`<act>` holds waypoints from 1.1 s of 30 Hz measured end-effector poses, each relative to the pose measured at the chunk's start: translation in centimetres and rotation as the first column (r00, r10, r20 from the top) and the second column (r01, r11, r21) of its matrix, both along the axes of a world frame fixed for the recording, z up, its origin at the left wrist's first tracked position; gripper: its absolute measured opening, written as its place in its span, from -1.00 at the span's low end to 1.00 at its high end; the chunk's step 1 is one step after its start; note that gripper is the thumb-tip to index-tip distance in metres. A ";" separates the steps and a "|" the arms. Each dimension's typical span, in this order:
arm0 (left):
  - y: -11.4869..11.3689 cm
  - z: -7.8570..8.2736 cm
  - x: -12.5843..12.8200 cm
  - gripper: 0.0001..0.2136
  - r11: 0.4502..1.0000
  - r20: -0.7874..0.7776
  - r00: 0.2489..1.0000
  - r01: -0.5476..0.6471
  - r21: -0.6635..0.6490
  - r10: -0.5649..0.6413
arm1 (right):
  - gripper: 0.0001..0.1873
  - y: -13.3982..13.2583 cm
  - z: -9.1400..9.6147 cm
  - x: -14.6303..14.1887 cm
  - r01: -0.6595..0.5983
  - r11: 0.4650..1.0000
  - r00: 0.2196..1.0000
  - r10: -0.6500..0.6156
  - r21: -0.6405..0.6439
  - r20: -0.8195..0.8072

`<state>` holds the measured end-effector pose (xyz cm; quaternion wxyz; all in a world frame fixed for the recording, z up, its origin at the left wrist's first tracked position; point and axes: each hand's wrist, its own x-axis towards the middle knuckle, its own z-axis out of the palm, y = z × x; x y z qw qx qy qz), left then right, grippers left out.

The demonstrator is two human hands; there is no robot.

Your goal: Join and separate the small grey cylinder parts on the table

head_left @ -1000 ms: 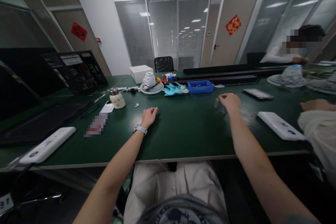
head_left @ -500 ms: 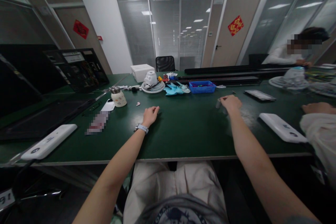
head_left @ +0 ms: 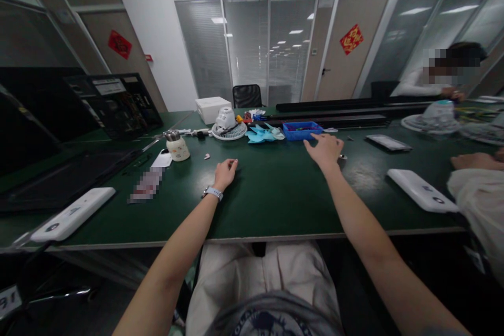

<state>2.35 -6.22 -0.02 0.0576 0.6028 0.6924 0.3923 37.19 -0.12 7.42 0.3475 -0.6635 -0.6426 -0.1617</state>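
My left hand [head_left: 226, 173], with a watch [head_left: 212, 192] on its wrist, rests on the green table [head_left: 271, 189]. Its fingers are curled together at the tips, and whatever they pinch, if anything, is too small to make out. On the right, my right hand [head_left: 326, 151] hovers with its fingers spread and nothing visible in them. It is just in front of a blue tray [head_left: 302, 134] of small parts. A small pale, metallic-looking piece [head_left: 343, 157] is on the table beside this hand, partly hidden by it. Light-blue fan blades [head_left: 260, 134] lie left of the tray.
White fan parts [head_left: 226, 123] and a white box [head_left: 213, 109] stand at the back. A cream flask [head_left: 178, 147] and an open computer case [head_left: 116, 102] are on the left. White power banks [head_left: 421, 190] lie on both sides. Another person's forearm [head_left: 474, 161] rests at right.
My right hand has let go of a small greyish cylinder, opened its fingers and moved left towards the blue tray. My left hand stays where it was.
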 end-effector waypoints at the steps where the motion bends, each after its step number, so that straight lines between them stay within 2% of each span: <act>1: 0.0 0.0 0.0 -0.64 1.000 0.006 1.000 -0.004 0.002 0.004 | -0.51 -0.1 0.2 0.3 0.047 0.999 0.999 -0.047 -0.008 -0.017; 3: -0.1 0.0 0.1 -0.64 1.000 0.011 1.000 -0.003 0.002 0.003 | -0.39 -0.1 0.4 2.1 0.181 0.982 0.981 -0.184 -0.049 -0.067; 5: -0.1 0.0 0.2 -0.64 1.000 0.010 1.000 0.012 -0.005 -0.012 | -0.24 0.1 0.1 4.9 0.254 0.950 0.954 -0.276 -0.181 -0.113; 7: -0.2 0.0 0.3 -0.64 1.000 0.008 1.000 0.025 -0.013 -0.025 | -0.18 0.7 -0.5 7.6 0.199 0.901 0.950 -0.274 -0.386 -0.150; 10: -0.2 0.1 0.3 -0.64 1.000 0.016 1.000 0.024 -0.015 -0.024 | -0.32 1.8 -1.5 10.2 0.089 0.801 0.956 -0.235 -0.591 -0.175; 12: -0.2 0.1 0.3 -0.64 1.000 0.021 1.000 0.022 -0.011 -0.022 | -0.44 2.4 -2.0 10.7 0.105 0.785 0.958 -0.245 -0.611 -0.150; 15: -0.2 0.1 0.3 -0.66 1.000 0.024 0.999 0.025 -0.007 -0.025 | -0.50 2.8 -2.1 10.3 0.119 0.803 0.969 -0.223 -0.584 -0.109; 18: -0.3 0.2 0.5 -0.69 0.999 0.027 0.999 0.030 0.023 -0.031 | -0.45 2.3 -2.0 8.1 0.004 0.810 0.986 -0.099 -0.586 -0.131; 20: -0.6 0.5 0.9 -0.71 0.996 0.023 0.998 0.052 0.071 -0.054 | -0.42 1.7 -2.3 5.1 -0.180 0.800 0.974 0.063 -0.573 -0.217; 21: -0.8 0.7 1.2 -0.71 0.993 0.016 0.997 0.073 0.096 -0.075 | -0.40 1.3 -2.6 3.2 -0.304 0.783 0.944 0.171 -0.543 -0.282; 22: -1.0 0.9 1.6 -0.72 0.988 0.006 0.995 0.100 0.117 -0.102 | -0.39 0.8 -2.9 1.1 -0.437 0.748 0.891 0.283 -0.499 -0.356; 24: -1.6 1.4 2.6 -0.72 0.976 -0.018 0.986 0.165 0.145 -0.164 | -0.36 -0.4 -3.8 -3.2 -0.672 0.641 0.726 0.473 -0.371 -0.498; 26: -2.1 1.8 3.6 -0.70 0.959 -0.045 0.972 0.235 0.161 -0.231 | -0.33 -1.7 -4.5 -7.1 -0.810 0.528 0.560 0.568 -0.256 -0.603; 28: -2.5 2.1 4.4 -0.67 0.937 -0.078 0.951 0.307 0.169 -0.298 | -0.32 -2.9 -5.0 -9.8 -0.879 0.445 0.434 0.593 -0.173 -0.678; 30: -2.7 2.2 5.0 -0.65 0.917 -0.109 0.929 0.367 0.157 -0.353 | -0.36 -3.8 -5.3 -11.3 -0.917 0.385 0.338 0.609 -0.105 -0.717; 33: -2.7 2.4 5.5 -0.67 0.908 -0.117 0.914 0.402 0.116 -0.389 | -0.44 -4.4 -5.7 -11.9 -0.935 0.351 0.275 0.638 -0.046 -0.719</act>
